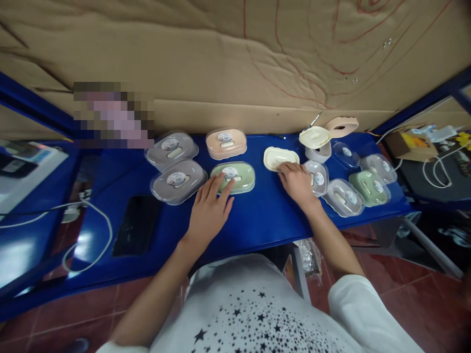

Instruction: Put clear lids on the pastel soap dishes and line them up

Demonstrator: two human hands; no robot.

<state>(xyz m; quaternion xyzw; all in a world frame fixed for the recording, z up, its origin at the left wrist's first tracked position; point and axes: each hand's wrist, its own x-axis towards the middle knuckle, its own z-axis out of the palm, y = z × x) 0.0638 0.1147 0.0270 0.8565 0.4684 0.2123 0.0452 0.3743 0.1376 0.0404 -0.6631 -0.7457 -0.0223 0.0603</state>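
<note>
My left hand (211, 208) lies with spread fingers on the near left part of a green oval box (243, 184), which has a clear cover and a round label. To the right, my right hand (297, 184) has its fingers bent at the near right edge of a cream oval lid or shallow tray (274, 156), gripping that edge; the fingertips are partly hidden. Beyond the green box stands a peach box (226, 142) with a clear cover. Two grey boxes, one near (178, 180) and one far (171, 149), stand left of my left hand.
Right of my right hand are several covered boxes, including a grey one (344, 197) and a green one (368, 189). Behind them sit another cream piece (314, 137), a peach lid (343, 126) and a clear cover (346, 154). A black phone-like slab (136, 225) lies at left.
</note>
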